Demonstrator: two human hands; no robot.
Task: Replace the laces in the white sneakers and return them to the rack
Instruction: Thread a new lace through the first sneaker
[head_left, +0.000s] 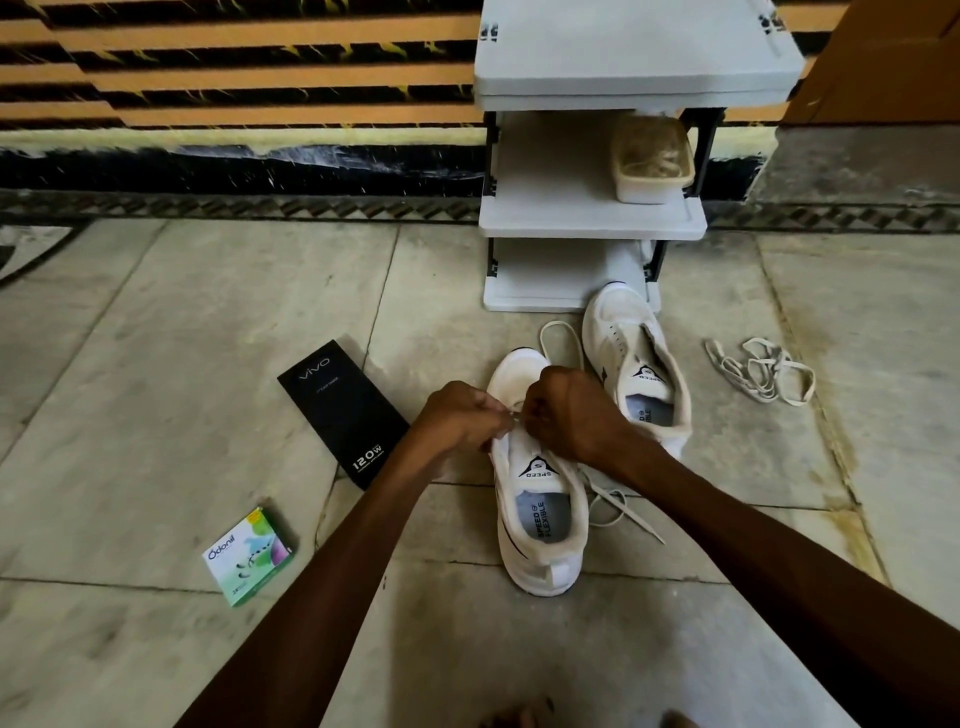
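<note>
A pale marble floor (156, 364) fills most of the frame. A white three-tier shoe rack (571, 221) stands against the striped wall at upper centre-right, and a beige lidded container (652, 161) sits on its middle shelf.

Two white sneakers with black trim stand on the floor in front of the rack, toes pointing to it. Both have a black "SPEED" logo on the tongue and a grey insole. The near sneaker (524, 566) is at the centre of the frame. The far sneaker (618, 332) is to its upper right, its toe at the rack's base, with no lace visible in it.

Over the near sneaker's eyelets, the left hand (462, 415) and right hand (571, 410) meet, the fingers (493, 415) of each curled and pinching a cream lace (623, 512). The lace trails out to the shoe's right and loops past its toe.

A black vivo box (345, 410) lies left of centre. A tangle of loose cream laces (763, 369) lies at the right. A small green Odonil box (249, 556) lies at lower left.
</note>
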